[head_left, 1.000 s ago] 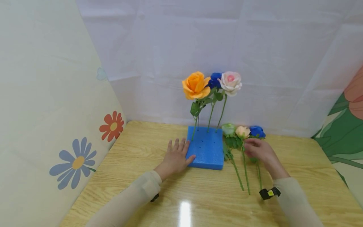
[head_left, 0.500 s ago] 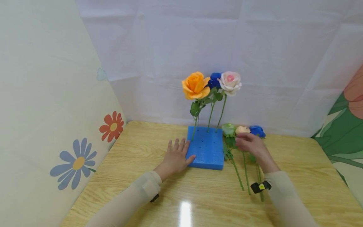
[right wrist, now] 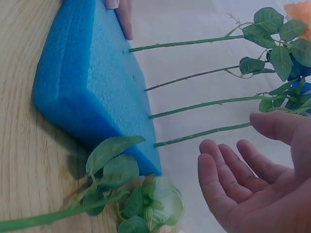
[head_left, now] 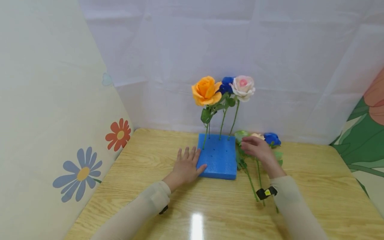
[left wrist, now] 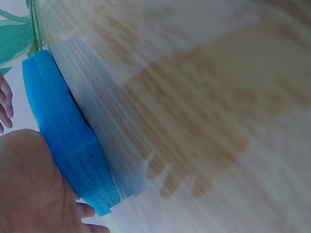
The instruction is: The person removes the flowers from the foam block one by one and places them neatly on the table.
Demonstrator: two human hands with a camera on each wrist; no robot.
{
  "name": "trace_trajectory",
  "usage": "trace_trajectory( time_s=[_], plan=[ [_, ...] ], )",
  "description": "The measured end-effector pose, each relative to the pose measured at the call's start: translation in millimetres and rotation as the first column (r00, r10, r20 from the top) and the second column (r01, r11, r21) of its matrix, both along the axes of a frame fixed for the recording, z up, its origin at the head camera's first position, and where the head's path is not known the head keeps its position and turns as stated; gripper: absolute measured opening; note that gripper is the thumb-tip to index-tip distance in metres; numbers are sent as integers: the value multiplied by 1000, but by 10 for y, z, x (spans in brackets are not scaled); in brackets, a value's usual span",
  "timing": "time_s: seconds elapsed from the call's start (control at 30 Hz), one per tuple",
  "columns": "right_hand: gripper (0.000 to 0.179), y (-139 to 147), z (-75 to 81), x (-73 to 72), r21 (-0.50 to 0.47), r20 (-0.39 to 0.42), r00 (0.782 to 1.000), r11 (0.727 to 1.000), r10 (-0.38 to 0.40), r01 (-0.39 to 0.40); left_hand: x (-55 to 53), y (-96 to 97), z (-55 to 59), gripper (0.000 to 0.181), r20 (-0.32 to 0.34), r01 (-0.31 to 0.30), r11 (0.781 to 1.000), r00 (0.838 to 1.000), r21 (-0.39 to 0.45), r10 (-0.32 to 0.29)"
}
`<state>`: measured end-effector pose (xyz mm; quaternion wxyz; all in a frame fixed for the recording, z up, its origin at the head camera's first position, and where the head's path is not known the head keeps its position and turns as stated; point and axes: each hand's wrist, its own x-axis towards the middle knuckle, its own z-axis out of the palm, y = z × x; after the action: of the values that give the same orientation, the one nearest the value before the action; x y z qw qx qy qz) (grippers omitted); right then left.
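Your left hand [head_left: 185,168]: spread flat, grasping nothing, at the left edge of the rectangular blue foam block [head_left: 217,163]. Your right hand [head_left: 260,151]: empty, fingers loosely bent, raised near the pale-green leafy flower [head_left: 240,135] lying right of the block on the wood-grain surface [head_left: 150,150].

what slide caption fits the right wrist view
Open right hand near a pale green flower and a blue block holding four stems.

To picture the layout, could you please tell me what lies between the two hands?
The head view shows the blue block, flowers standing in it, between left hand and right hand, plus leaves beside the block.
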<state>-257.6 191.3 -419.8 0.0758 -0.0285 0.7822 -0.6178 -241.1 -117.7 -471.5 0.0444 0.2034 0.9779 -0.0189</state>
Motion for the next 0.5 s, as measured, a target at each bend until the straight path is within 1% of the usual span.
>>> trace_trajectory(
  time_s=[0.2,0.5],
  plan=[
    [53,-105,20,-40,-38,-3,1000,999,5,-5,-4,-1,-10,80,-1,1,1000,1000,-5,-1],
    [54,-236,36,-85,-40,-2,1000,999,7,-7,2,-3,-14,80,9,-1,1000,1000,0,1]
  ],
)
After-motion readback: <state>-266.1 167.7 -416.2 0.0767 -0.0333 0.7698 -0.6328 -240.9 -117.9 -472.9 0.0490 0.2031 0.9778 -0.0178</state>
